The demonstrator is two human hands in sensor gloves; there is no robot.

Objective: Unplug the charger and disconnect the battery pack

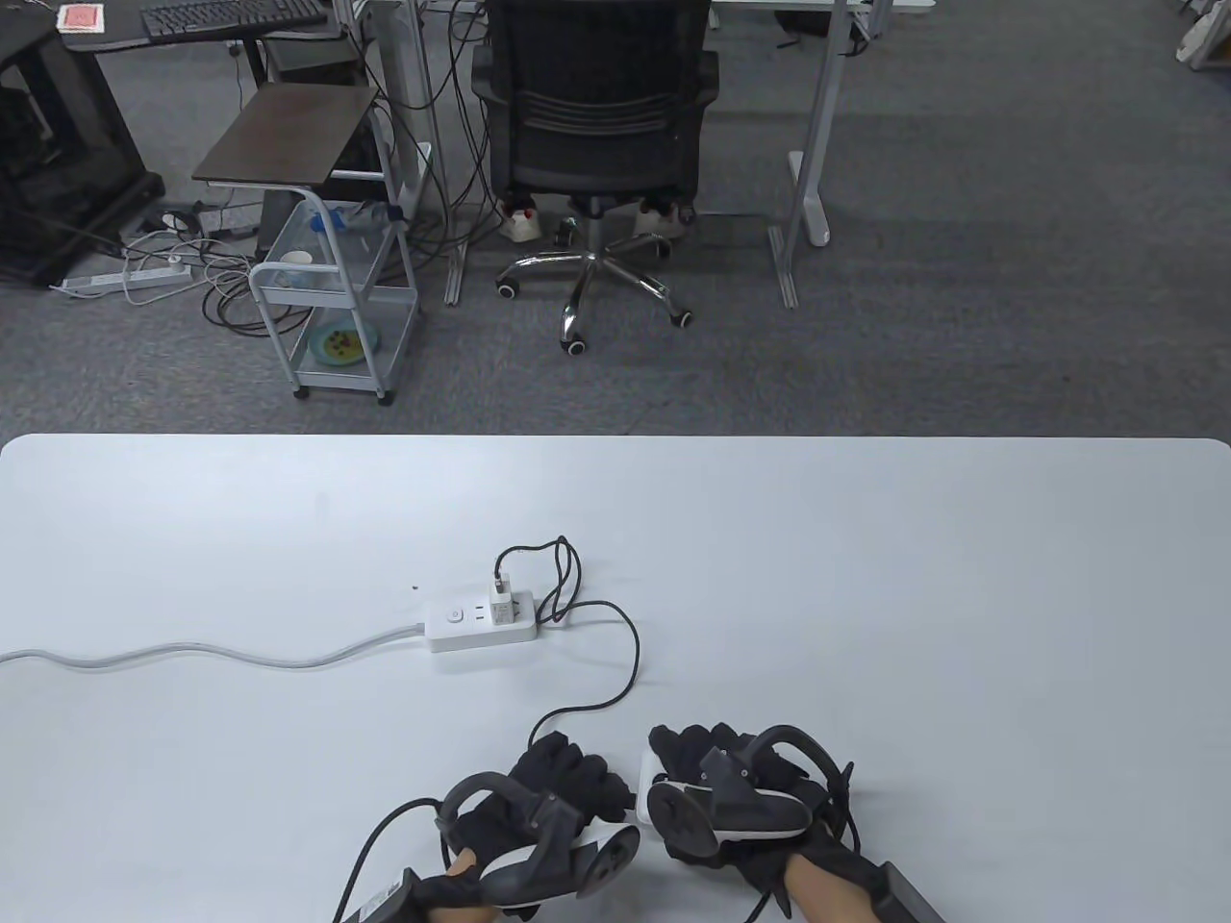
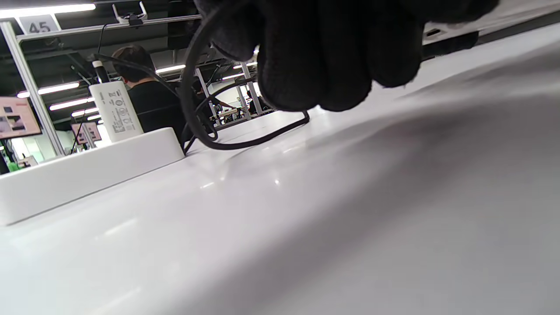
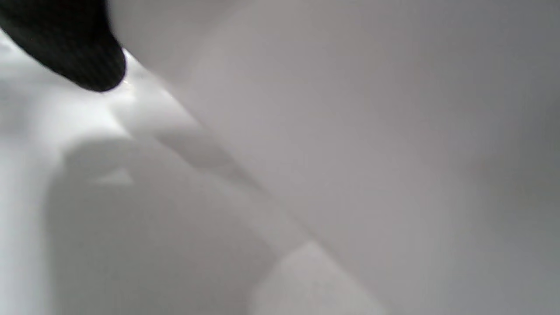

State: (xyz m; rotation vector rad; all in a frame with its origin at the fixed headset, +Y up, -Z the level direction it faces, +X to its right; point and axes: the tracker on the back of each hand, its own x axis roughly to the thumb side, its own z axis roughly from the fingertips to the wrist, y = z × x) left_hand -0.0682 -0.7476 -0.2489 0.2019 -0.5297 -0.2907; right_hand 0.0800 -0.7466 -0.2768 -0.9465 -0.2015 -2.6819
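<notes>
Trouble could come from the black cable (image 1: 615,673): the left hand (image 1: 558,788) pinches its end, the right hand (image 1: 716,779) clasps the white battery pack (image 1: 648,769) beside it, and a crooked pull might strain the plug, with the charger (image 1: 501,608) beyond both hands seated in the power strip (image 1: 481,630).

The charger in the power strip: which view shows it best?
The left wrist view: the charger stands upright in the power strip, close, label and cable visible. The table view shows it small but places it. The right wrist view shows none of it.
</notes>
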